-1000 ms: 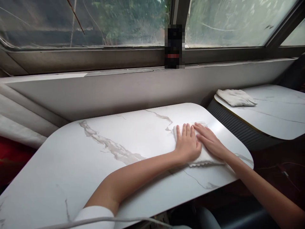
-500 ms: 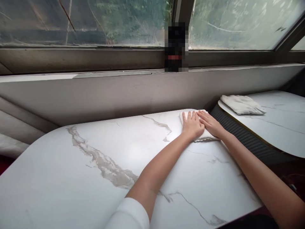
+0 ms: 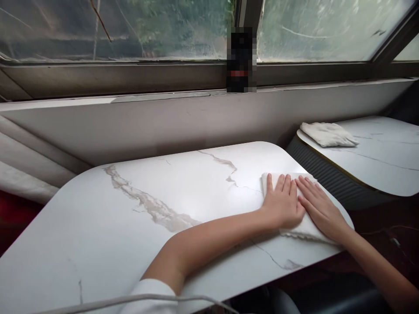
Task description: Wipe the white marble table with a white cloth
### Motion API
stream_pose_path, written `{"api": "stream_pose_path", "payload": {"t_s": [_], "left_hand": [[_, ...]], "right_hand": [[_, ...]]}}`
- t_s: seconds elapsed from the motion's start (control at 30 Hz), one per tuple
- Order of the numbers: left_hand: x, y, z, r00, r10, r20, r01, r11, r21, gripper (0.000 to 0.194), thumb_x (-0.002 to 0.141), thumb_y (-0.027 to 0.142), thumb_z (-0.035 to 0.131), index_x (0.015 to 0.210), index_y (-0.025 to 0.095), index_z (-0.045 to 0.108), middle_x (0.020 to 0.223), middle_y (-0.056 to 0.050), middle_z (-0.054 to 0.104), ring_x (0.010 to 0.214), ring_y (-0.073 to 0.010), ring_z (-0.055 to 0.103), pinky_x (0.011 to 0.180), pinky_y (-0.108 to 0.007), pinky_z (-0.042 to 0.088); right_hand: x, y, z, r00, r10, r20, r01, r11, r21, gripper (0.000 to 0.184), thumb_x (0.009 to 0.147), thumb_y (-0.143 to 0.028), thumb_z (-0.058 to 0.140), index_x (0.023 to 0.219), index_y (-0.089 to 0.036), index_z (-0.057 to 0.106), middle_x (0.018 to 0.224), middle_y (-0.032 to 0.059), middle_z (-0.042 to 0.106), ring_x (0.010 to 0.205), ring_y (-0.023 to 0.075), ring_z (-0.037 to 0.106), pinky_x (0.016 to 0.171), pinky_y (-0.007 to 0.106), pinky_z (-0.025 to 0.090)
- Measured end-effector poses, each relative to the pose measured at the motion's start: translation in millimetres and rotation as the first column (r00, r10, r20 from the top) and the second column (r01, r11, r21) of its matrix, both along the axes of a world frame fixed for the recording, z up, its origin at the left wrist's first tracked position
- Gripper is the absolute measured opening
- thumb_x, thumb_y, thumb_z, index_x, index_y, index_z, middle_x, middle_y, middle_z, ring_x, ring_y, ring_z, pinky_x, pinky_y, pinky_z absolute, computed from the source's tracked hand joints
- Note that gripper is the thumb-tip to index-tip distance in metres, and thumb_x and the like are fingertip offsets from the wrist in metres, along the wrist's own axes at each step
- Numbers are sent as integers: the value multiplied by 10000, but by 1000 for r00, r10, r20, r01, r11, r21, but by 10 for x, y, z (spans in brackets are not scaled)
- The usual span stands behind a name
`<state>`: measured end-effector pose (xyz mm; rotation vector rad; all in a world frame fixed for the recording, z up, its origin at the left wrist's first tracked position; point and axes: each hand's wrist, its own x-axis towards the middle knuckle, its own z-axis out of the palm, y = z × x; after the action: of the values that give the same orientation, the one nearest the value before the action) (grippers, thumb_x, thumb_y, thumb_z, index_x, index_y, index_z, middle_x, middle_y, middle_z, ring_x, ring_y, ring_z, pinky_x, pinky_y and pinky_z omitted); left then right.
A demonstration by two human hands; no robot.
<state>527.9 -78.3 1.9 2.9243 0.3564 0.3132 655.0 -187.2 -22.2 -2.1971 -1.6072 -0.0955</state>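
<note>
A folded white cloth (image 3: 309, 226) lies flat near the right end of a white marble-patterned table (image 3: 229, 196). My left hand (image 3: 283, 201) presses down on it, palm down with the fingers stretched out. Right beside it, my right hand (image 3: 324, 211) also lies flat on the cloth, fingers extended and slanting up to the left. The two hands touch or nearly touch at the thumbs. Both hide much of the cloth's middle, while its top edge and frayed lower edge show around them.
A second marble-patterned table (image 3: 386, 165) stands to the right across a gap, with another folded white cloth (image 3: 329, 134) at its corner. A wall ledge and windows (image 3: 183, 30) run behind. A grey cable (image 3: 131, 299) crosses the bottom. A pixelated dark object (image 3: 241, 61) stands on the sill.
Both hands and the cloth first slid away to the table's far right edge, then came back nearer, ending further right than a second ago. The view shifted slightly too.
</note>
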Motion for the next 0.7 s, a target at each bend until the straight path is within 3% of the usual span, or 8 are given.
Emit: {"api": "stream_pose_path", "payload": {"t_s": [0.17, 0.33, 0.5, 0.7], "left_hand": [[-669, -244, 70, 999, -35, 6, 35, 999, -23, 589, 941, 334, 175, 1430, 9, 212, 1505, -156, 185, 1394, -291, 80, 1109, -563, 45], [-1048, -204, 76, 1000, 2, -13, -2, 999, -54, 588, 942, 344, 188, 1441, 33, 203, 1512, -127, 161, 1398, -276, 37, 1120, -545, 34], [-860, 244, 38, 991, 132, -35, -135, 981, -139, 544, 936, 275, 174, 1444, 86, 220, 1511, -54, 201, 1399, -221, 91, 1132, -511, 52], [-480, 1230, -19, 960, 281, 10, -278, 953, -125, 504, 939, 228, 172, 1420, 144, 297, 1490, -22, 275, 1379, -161, 193, 1140, -446, 49]], "right_hand": [[-683, -263, 18, 996, 60, 71, -62, 998, 17, 562, 942, -364, 218, 1474, -318, 42, 1522, -33, 170, 1380, 249, 191, 1108, 550, 230], [-990, -132, 65, 989, 129, 76, -125, 991, -54, 574, 944, -354, 224, 1477, -286, 23, 1525, -9, 164, 1384, 241, 177, 1109, 533, 230], [-865, 466, 102, 994, 92, 63, -86, 992, -95, 549, 945, -388, 181, 1449, -184, 261, 1487, 53, 293, 1375, 203, 218, 1122, 462, 215], [-649, 1620, 100, 986, 35, 160, -19, 995, -100, 555, 928, -294, 194, 1376, -15, 366, 1451, 152, 343, 1364, 242, 251, 1111, 449, 202]]}}
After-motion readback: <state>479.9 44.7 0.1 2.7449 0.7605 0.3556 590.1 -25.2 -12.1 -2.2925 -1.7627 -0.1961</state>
